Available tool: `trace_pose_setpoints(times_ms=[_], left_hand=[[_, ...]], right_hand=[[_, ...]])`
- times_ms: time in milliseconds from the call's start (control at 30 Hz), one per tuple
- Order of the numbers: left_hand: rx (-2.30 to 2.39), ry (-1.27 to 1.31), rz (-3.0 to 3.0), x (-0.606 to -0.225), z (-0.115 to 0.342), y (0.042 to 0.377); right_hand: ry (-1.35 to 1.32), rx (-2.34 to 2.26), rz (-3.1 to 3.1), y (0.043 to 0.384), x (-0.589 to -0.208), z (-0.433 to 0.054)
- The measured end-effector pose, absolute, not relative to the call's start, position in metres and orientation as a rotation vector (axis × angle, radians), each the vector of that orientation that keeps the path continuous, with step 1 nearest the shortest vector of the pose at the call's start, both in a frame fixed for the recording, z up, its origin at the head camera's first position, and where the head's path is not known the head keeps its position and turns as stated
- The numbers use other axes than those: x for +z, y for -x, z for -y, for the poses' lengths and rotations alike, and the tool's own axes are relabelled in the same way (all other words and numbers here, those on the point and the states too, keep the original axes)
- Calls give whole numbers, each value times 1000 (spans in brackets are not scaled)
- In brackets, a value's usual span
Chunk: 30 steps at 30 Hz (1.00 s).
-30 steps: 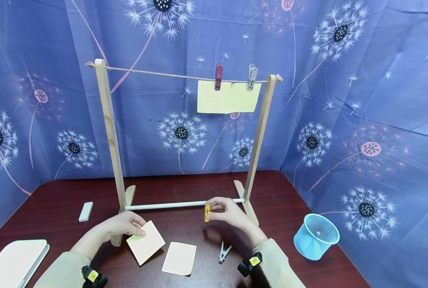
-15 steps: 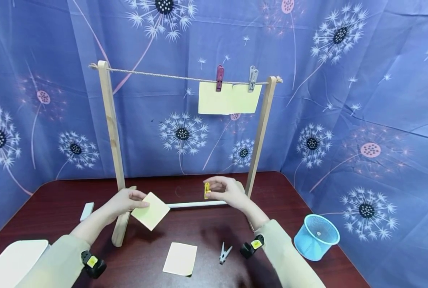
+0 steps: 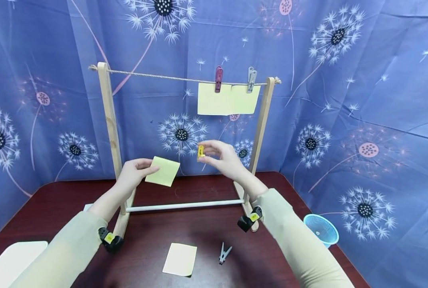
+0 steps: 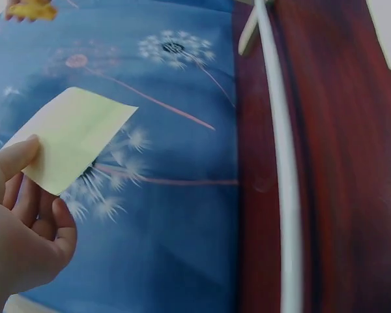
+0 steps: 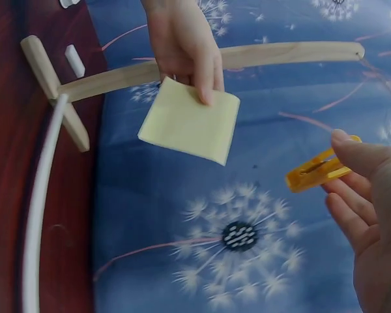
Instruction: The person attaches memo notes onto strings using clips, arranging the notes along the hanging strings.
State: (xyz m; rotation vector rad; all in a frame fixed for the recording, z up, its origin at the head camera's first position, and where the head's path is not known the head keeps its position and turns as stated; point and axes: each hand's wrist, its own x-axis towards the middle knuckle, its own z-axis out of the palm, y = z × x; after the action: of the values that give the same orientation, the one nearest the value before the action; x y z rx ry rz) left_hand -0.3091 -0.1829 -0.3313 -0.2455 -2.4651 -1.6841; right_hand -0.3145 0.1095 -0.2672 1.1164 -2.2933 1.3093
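Note:
My left hand (image 3: 135, 173) pinches a pale yellow sticky note (image 3: 163, 171) by its left edge, raised in front of the wooden rack. To its right, my right hand (image 3: 224, 159) holds a yellow clothespin (image 3: 200, 152) between thumb and fingers; the right wrist view shows the clothespin (image 5: 318, 171) pointing toward the note. Both hands are below the rope (image 3: 156, 75). Two yellow notes (image 3: 214, 103) hang from the rope's right half, under a dark red clothespin (image 3: 218, 79) and a grey clothespin (image 3: 251, 81).
The rack's left post (image 3: 109, 120) and right post (image 3: 262, 124) stand on the table, joined by a white bar (image 3: 185, 206). A note (image 3: 180, 260) and a grey clothespin (image 3: 224, 254) lie in front. A blue mesh cup (image 3: 321, 228) is at right, a white case (image 3: 12, 260) at left.
Both hands have risen from near the tabletop to well above the white bar, carrying the note and the yellow clothespin. The left hand has also shifted right, and its note has turned.

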Motion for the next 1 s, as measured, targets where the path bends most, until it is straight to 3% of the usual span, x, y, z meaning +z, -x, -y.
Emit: trace_pose_setpoints(times_ms=[500,1000], left_hand=[[-1906,262,2067,-264,150,318],[-1969,286,1822,-211,138,328]], right_hand=[[-1140,1087,2066,324,-183,-83],[-1134,1055,1870,328,-125,-67]])
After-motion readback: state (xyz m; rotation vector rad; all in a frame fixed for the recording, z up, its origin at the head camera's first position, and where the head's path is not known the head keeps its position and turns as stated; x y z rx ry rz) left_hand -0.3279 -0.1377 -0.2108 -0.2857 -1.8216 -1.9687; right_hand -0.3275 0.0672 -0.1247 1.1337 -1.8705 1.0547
